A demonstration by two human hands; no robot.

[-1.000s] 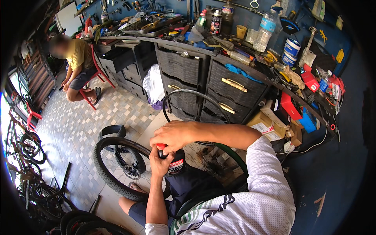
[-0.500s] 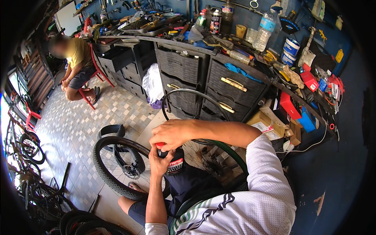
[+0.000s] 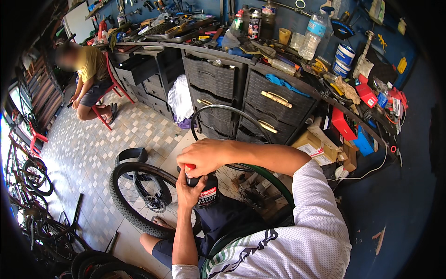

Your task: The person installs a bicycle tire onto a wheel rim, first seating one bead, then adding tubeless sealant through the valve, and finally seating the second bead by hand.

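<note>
A black sealant bottle (image 3: 208, 194) with a red and white label stands over my thigh. Wrapped around its upper side is my left hand (image 3: 188, 191), the thumb lying across the front. From above, my right hand (image 3: 202, 157) grips the small red cap (image 3: 189, 166) with its fingers. A pale bit of the neck shows just under the cap. Beside my left forearm is a bicycle wheel with a knobbly tyre (image 3: 121, 204), and a loose black tyre (image 3: 132, 154) lies behind it.
Ahead, a long workbench with dark drawers (image 3: 211, 79) carries tools, bottles and cans. A bare rim (image 3: 218, 107) leans against the drawers. Cardboard boxes (image 3: 316, 144) sit at the right. Bicycles (image 3: 39, 223) line the left, and a person (image 3: 90, 76) sits on a red chair.
My right hand has risen slightly and the red cap shows higher, with the pale neck now visible under it. My left hand stays on the bottle.
</note>
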